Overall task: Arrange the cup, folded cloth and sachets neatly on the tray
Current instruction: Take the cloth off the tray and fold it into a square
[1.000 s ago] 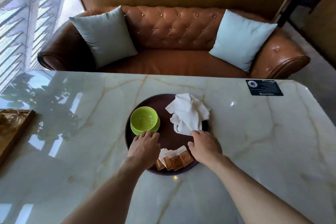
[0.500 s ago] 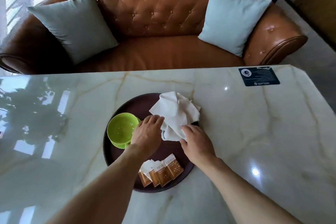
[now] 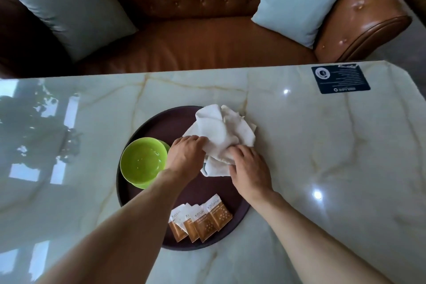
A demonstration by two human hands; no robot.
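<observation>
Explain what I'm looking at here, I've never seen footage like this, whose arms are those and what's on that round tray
There is no machine: these are a person's two bare arms, filmed by a camera worn on their head, looking down at a marble table in front of a leather sofa. On the dark round tray sit a green cup, a crumpled white cloth and a fan of brown sachets. The left hand and the right hand both grip the cloth, which is not folded yet. A dark card lies at the table's far corner.
</observation>
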